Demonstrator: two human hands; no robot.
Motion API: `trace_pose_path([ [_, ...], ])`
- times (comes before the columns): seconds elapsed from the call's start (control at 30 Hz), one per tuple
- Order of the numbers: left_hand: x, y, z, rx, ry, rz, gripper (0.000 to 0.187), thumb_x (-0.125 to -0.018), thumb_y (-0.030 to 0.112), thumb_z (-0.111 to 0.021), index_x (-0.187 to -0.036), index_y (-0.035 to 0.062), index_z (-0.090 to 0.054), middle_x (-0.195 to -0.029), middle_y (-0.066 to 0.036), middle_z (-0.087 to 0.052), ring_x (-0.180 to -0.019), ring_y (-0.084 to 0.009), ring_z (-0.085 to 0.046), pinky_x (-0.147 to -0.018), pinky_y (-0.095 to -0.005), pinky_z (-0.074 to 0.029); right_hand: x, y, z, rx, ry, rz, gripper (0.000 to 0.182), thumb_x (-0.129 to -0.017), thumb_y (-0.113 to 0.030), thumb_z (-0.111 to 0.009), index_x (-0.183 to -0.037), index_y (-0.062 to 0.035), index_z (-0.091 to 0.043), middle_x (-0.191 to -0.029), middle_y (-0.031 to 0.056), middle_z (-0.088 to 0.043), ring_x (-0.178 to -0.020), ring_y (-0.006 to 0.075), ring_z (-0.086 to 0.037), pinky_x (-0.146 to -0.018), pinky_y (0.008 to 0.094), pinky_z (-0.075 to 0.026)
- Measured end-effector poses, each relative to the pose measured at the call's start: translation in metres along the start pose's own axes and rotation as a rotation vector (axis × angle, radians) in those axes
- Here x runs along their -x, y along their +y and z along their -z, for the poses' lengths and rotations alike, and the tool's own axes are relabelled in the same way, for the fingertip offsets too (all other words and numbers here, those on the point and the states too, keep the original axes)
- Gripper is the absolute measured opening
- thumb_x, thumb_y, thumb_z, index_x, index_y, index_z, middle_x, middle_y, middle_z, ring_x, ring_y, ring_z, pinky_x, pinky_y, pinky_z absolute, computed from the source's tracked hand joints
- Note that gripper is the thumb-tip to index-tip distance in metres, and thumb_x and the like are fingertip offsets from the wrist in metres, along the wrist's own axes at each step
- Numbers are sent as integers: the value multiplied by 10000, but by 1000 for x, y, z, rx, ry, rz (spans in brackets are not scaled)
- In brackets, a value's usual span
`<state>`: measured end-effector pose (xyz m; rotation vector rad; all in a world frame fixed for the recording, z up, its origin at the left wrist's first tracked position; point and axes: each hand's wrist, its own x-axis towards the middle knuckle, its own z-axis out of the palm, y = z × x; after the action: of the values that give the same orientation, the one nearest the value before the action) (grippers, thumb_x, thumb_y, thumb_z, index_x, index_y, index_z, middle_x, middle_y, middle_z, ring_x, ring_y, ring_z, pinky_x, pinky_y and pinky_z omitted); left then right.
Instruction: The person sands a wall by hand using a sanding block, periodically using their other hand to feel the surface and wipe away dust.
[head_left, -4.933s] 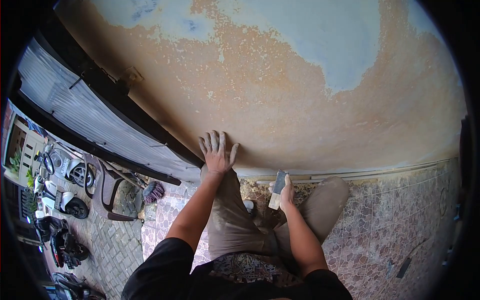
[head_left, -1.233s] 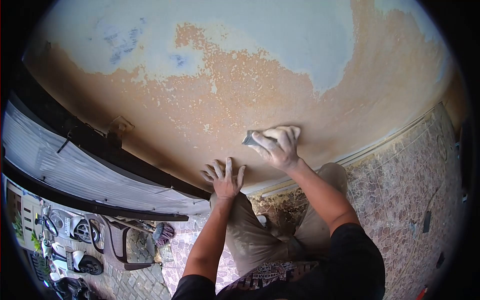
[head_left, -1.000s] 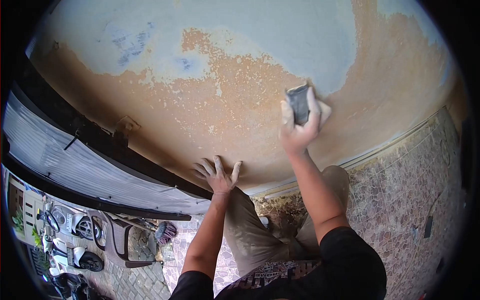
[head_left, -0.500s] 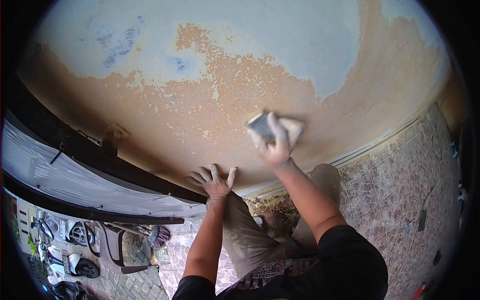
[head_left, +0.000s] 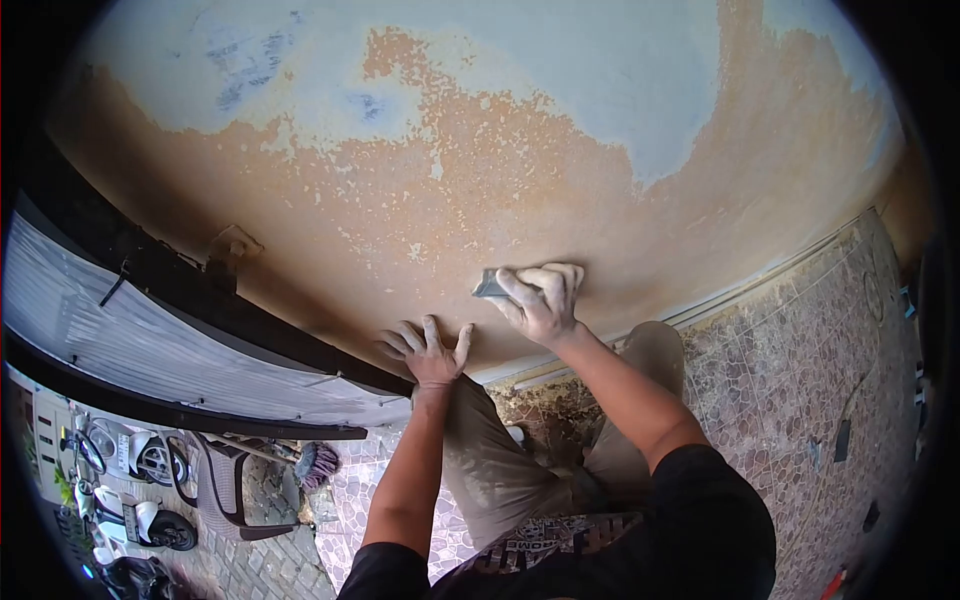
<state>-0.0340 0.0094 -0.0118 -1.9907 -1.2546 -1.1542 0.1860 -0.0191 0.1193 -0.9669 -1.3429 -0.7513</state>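
Note:
My right hand (head_left: 541,304), coated in pale dust, grips a small dark grey sanding block (head_left: 489,284) against the wall (head_left: 560,210). Only the block's left end shows; fingers cover the rest. Lower on the same wall, to the left, my left hand (head_left: 428,354) lies flat with its fingers spread, holding nothing. Around both hands the wall is worn orange-brown with pale flecks, while light grey-blue paint remains higher up.
A dark-framed panel with translucent sheeting (head_left: 190,335) runs along the left. Below it are a brown chair (head_left: 222,490), a mop head (head_left: 317,464) and parked motorbikes (head_left: 150,525). Patterned tile floor (head_left: 760,400) spreads right, with a dark flat object (head_left: 842,440) on it.
My right hand has moved down the wall with the sanding block and turned slightly, showing less of the block. My left hand stays spread at nearly the same spot.

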Motion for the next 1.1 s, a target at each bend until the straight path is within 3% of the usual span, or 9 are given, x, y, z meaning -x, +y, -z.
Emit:
trace_pose_path([
  [0.07, 2, -2, 1, -1, -19, -17, 1012, -815, 612, -655, -1553, 112, -176, -1595, -284, 16, -1404, -618, 36, -1058, -771, -19, 17, 5, 14, 43, -311, 188, 517, -774, -393, -801, -1241, -236, -645, -938, -61, -509, -930, 143, -478, -854, 351, -309],
  [0.27, 2, 0, 0, 16, 9, -18, 995, -814, 599, -664, -1541, 97, -205, -1596, -279, 8, -1403, -620, 26, -1064, -768, -34, -107, 19, 14, -88, 270, -437, 594, -779, -142, -822, -1299, -7, -568, -1082, 103, -470, -942, 236, -479, -810, 350, -438],
  [0.33, -1, 1, 0, 4, 23, -16, 997, -818, 616, -647, -1546, 108, -193, -1596, -279, 6, -1404, -620, 25, -1066, -762, -30, -87, 16, -2, 1, 318, -302, 497, -845, -167, -772, -1285, -37, -582, -1122, 59, -463, -950, 159, -509, -717, 316, -470],
  [0.5, 1, 0, -1, 6, 14, -17, 992, -818, 618, -645, -1549, 122, -193, -1596, -279, 1, -1404, -619, 23, -1066, -760, -31, 29, 18, 20, 88, -336, 366, 518, -743, -371, -832, -1212, -214, -678, -965, -57, -521, -942, 139, -475, -872, 337, -307],
  [0.7, 3, -1, 0, -5, -3, -21, 1006, -803, 604, -670, -1538, 95, -209, -1598, -274, 18, -1402, -620, 35, -1057, -776, -32, -103, 21, 13, -91, 325, -419, 565, -796, -205, -819, -1285, -28, -598, -1118, 99, -431, -961, 192, -453, -721, 293, -443],
  [0.8, -2, 0, 0, 3, 46, -45, 1008, -804, 608, -665, -1541, 99, -203, -1599, -271, 29, -1405, -614, 38, -1058, -775, -26, -62, 14, -16, -19, 298, -186, 529, -786, -234, -826, -1254, -80, -635, -1066, 53, -473, -933, 178, -462, -745, 316, -419],
  [0.93, 1, 0, 1, -9, -8, -18, 1011, -799, 610, -665, -1542, 105, -200, -1602, -267, 30, -1411, -605, 32, -1059, -774, -28, 32, 5, 9, 36, -296, 285, 521, -702, -350, -861, -1177, -215, -694, -946, -52, -528, -887, 167, -462, -833, 340, -326],
  [1.03, -9, 1, -3, -15, 51, -40, 1010, -796, 608, -667, -1537, 101, -203, -1600, -269, 26, -1418, -595, 36, -1060, -775, -26, 7, 4, 11, 5, -193, 74, 534, -704, -326, -861, -1194, -210, -685, -962, -32, -521, -897, 165, -466, -831, 348, -338],
  [1.1, 0, 1, 4, -32, -48, 0, 1014, -796, 615, -663, -1535, 99, -199, -1599, -270, 27, -1421, -588, 36, -1062, -772, -24, -57, 1, -1, -105, 94, -164, 596, -729, -125, -866, -1254, -14, -607, -1079, 87, -477, -911, 178, -487, -710, 288, -500],
])
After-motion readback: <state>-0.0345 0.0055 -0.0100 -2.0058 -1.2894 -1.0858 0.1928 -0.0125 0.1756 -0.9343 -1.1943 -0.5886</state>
